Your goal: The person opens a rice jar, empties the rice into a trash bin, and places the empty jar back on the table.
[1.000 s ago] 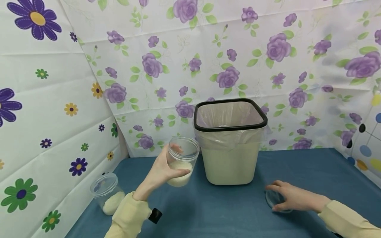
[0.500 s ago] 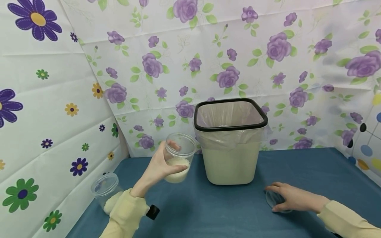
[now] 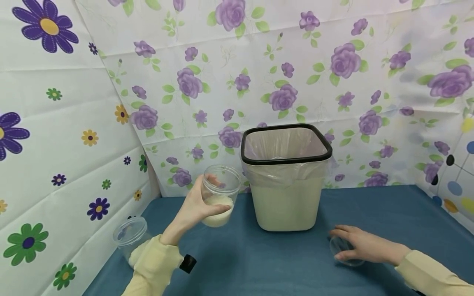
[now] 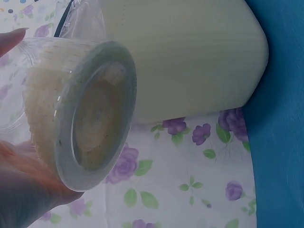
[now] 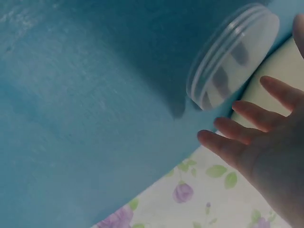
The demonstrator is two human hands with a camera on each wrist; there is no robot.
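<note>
My left hand point(image 3: 197, 205) grips an uncapped clear plastic jar point(image 3: 222, 190), raised above the table and slightly tilted. White grains, which look like rice, fill its lower part. In the left wrist view the base of the jar point(image 4: 97, 128) faces the camera, with a finger and thumb at its sides. My right hand point(image 3: 366, 245) hovers low over a clear round lid point(image 3: 352, 258) on the blue cloth. The right wrist view shows the fingers spread and straight, apart from the lid point(image 5: 240, 61).
A cream trash bin point(image 3: 286, 201) with a black rim and a clear liner stands at the back centre. Another clear jar point(image 3: 130, 233), lidded and holding white contents, is at the left, partly behind my left sleeve. Flowered sheets point(image 3: 177, 24) enclose the blue-covered table point(image 3: 274, 263).
My left hand has drawn the jar a little left and up, away from the bin. My right hand's fingers have loosened around the lid, which now lies on the cloth.
</note>
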